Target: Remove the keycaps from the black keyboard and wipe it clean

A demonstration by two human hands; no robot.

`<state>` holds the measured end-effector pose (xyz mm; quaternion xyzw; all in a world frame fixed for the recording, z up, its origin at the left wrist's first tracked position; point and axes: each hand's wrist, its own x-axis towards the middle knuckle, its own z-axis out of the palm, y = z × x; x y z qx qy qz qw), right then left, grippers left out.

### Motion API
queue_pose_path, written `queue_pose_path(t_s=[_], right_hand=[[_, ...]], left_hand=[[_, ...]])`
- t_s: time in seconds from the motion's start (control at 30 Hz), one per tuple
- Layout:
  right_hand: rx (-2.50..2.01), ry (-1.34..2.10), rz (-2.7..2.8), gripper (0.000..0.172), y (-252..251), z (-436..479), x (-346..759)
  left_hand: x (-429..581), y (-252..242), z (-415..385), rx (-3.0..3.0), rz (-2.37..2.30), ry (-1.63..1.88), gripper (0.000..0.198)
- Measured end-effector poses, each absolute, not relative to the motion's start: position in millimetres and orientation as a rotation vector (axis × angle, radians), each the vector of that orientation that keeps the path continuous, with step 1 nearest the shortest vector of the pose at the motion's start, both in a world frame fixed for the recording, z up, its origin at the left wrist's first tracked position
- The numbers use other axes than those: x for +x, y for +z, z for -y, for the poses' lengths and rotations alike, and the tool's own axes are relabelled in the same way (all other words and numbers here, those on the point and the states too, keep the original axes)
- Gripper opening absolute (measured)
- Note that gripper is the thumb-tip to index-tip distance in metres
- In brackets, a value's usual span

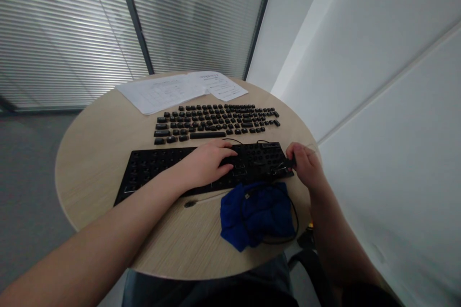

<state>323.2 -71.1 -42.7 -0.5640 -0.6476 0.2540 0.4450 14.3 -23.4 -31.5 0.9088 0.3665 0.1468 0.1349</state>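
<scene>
A black keyboard base (158,163), its keycaps off, lies across the round table. My left hand (207,163) rests palm down on its middle part, fingers spread apart and touching the base. At the keyboard's right end my right hand (305,164) is closed around a small black item (290,163); its kind is hard to make out. A thin shiny piece seems to extend left from it over the number pad area. Crumpled in front of the keyboard lies a blue cloth (259,216), with a black cable (297,218) looped over it.
Removed black keycaps (216,120) are laid out in rows behind the keyboard. Printed papers (169,91) lie at the table's far edge. A small dark-tipped brush (190,204) is near the front. A white wall (389,81) stands close on the right.
</scene>
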Motion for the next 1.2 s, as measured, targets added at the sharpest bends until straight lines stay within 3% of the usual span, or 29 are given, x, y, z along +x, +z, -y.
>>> queue_pose_path(t_s=[0.17, 0.4, 1.2], right_hand=[[-1.453, 0.566, 1.668, 0.053, -49, 68, 316], [-1.463, 0.405, 1.907, 0.045, -30, 71, 304], [-1.548, 0.410, 2.118, 0.043, -12, 65, 297]], left_hand=[[14, -38, 19, 2.669, -1.081, 0.375, 0.048], [15, -39, 23, 2.722, -0.974, 0.211, 0.077], [17, -38, 22, 2.689, -0.963, 0.124, 0.083]])
